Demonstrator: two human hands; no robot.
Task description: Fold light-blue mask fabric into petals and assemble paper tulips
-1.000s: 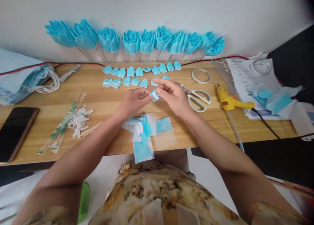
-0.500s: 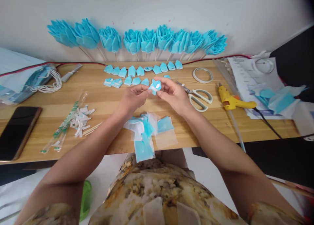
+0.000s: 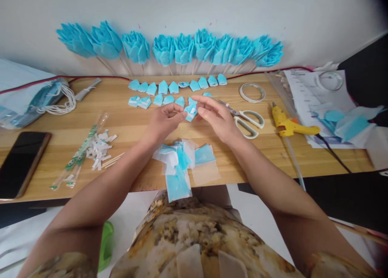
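Over the middle of the wooden table (image 3: 127,124), my left hand (image 3: 165,122) pinches a small folded blue petal piece (image 3: 190,111) by its left edge. My right hand (image 3: 216,118) hovers just right of the piece with its fingers stretched out, touching or nearly touching it. Two rows of similar folded blue petals (image 3: 169,93) lie just beyond my hands. A pile of blue and white cut squares (image 3: 183,163) sits at the near table edge below my wrists.
Blue paper flowers on sticks (image 3: 169,47) lean on the wall. White-handled scissors (image 3: 247,120), a tape roll (image 3: 252,93) and a yellow glue gun (image 3: 287,122) lie to the right. A phone (image 3: 21,161), white scraps (image 3: 98,146) and bagged sticks (image 3: 81,150) lie left.
The petal piece moved slightly away from me toward the rows. My right hand has loosened from a pinch to stretched fingers, leaving the piece in my left hand's pinch.
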